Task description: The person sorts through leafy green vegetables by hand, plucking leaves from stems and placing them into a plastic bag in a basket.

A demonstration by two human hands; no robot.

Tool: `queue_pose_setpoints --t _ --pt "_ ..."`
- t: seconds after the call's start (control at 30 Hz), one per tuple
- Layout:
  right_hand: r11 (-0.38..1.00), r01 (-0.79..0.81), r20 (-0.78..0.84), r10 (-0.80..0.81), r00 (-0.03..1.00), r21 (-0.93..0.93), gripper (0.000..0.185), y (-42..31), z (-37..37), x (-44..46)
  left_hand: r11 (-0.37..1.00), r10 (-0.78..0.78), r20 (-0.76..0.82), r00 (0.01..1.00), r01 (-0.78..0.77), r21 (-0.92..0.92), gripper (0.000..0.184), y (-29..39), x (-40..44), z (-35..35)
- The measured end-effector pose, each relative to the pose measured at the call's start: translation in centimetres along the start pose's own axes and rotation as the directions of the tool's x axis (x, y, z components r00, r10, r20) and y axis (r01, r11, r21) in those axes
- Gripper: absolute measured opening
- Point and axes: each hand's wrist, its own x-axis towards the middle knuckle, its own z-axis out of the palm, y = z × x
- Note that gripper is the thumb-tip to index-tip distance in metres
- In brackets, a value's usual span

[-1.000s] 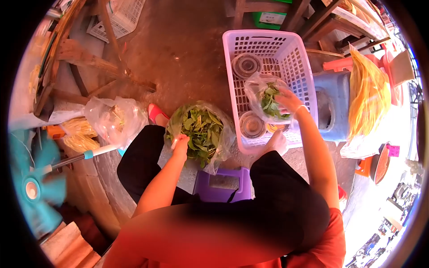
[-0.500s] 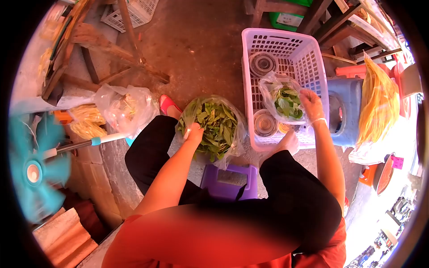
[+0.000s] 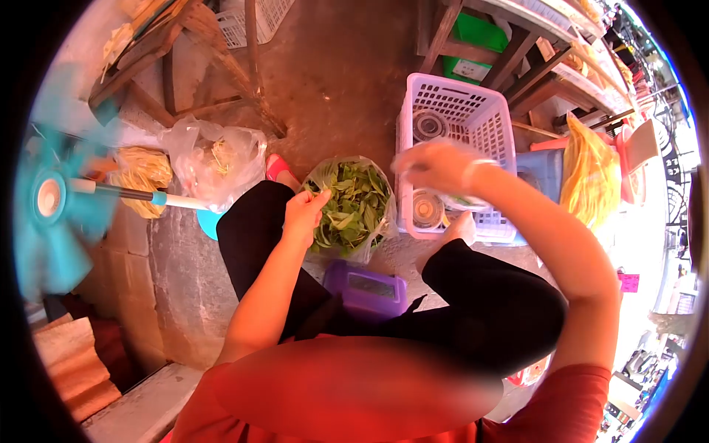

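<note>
A large clear plastic bag of green leaves (image 3: 351,203) stands open between my knees. My left hand (image 3: 303,215) is at its left rim, thumb and fingers pinched together; what they hold, if anything, I cannot make out. Motion smears my right hand (image 3: 436,164), which is over the left side of the lilac plastic crate (image 3: 502,122), so its fingers do not read clearly. Below the right wrist, the small clear bag (image 3: 467,201) shows only in part, mostly hidden by the forearm. Two round clear containers (image 3: 428,124) are in the crate.
A purple plastic stool (image 3: 365,289) is in front of me. At left a teal fan (image 3: 50,198) is blurred, with clear bags (image 3: 214,159) beside its pole. Wooden frames (image 3: 229,70) stand further off. A blue bin (image 3: 543,177) and a yellow bag (image 3: 591,173) are to the right.
My right hand has left the small bag of leaves and moved left, toward the large bag. My left hand has shifted slightly left and up at the large bag's rim.
</note>
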Motion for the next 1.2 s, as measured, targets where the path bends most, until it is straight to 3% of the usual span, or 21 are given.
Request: queue_pose_setpoints --t 0.03,0.1,0.17,0.27,0.3,0.4,0.43,0.53,0.57,0.6,0.67,0.77,0.97,1.1,1.2 --pt "0.998 -0.025 0.077 0.03 0.997 -0.065 0.036 -2.2 0.9 0.8 0.999 0.017 0.014 1.0 -0.016 -0.042 0.03 0.7 -0.9 0.3" --pt "0.979 0.102 0.108 -0.084 0.991 -0.175 0.04 -4.8 4.3 3.4 0.995 0.067 0.047 0.997 -0.063 -0.084 0.031 1.3 -1.7 0.3" --pt "0.98 0.108 0.079 -0.096 0.992 -0.168 0.041 -6.8 8.4 5.6 0.988 0.103 0.079 0.992 -0.093 -0.122 0.03 2.4 -2.9 0.5" --pt "0.987 -0.161 0.021 0.161 0.987 0.015 0.037 -8.7 12.1 7.7 0.97 0.166 0.209 0.964 -0.121 -0.212 0.018 2.7 -3.9 -0.6" --pt "0.992 -0.111 -0.118 0.117 0.986 0.056 0.036 -8.7 12.6 6.9 0.962 0.199 0.187 0.962 -0.155 -0.224 0.021 3.3 -4.8 -0.7" --pt "0.946 -0.108 -0.223 0.181 0.958 0.305 0.036 -8.2 12.9 5.2 0.922 0.273 0.099 0.957 -0.23 -0.313 0.023 2.9 -5.2 -2.1" --pt "0.948 -0.144 -0.211 0.208 0.955 0.283 0.038 -7.7 12.9 4.8 0.921 0.269 0.056 0.962 -0.239 -0.307 0.022 2.3 -5.0 -2.5" --pt "0.752 0.01 -0.247 0.204 0.947 0.659 0.042 -5.1 14.0 4.3 0.939 0.343 0.034 0.939 -0.343 -0.005 0.023 0.4 -3.9 -2.9" --pt "0.676 -0.057 -0.166 0.261 0.951 0.735 0.042 -5.6 13.0 3.4 0.819 0.565 0.001 0.825 -0.56 0.122 0.026 -2.7 -1.0 -2.9" --pt "0.651 -0.022 -0.185 0.247 0.951 0.759 0.042 -5.6 12.6 3.2 0.745 0.643 0.01 0.766 -0.629 0.221 0.027 -2.4 -1.7 -2.5" --pt "0.589 0.045 -0.207 0.211 0.955 0.807 0.041 -5.3 12.5 3.0 0.917 0.384 0.111 0.917 -0.393 0.069 0.026 -0.3 -4.4 -1.7" --pt "0.531 0.038 -0.178 0.215 0.96 0.847 0.038 -5.1 12.7 3.5 0.949 0.31 0.115 0.944 -0.315 0.026 0.022 0.1 -5.2 -1.3" --pt "0.537 0.026 -0.139 0.171 0.975 0.843 0.034 -2.1 17.7 6.3 0.952 0.306 0.04 0.951 -0.305 -0.018 0.018 -1.2 -4.1 -0.8" --pt "0.55 -0.055 -0.141 0.309 0.941 0.834 0.041 -1.4 19.8 6.8 0.952 0.3 -0.016 0.954 -0.298 0.069 0.019 -2.2 -2.2 -1.7" --pt "0.489 0.216 -0.484 0.527 0.699 0.845 0.043 -1.6 22.3 7.0 0.945 0.321 -0.013 0.947 -0.32 0.071 0.02 -2.2 -2.5 -2.4"
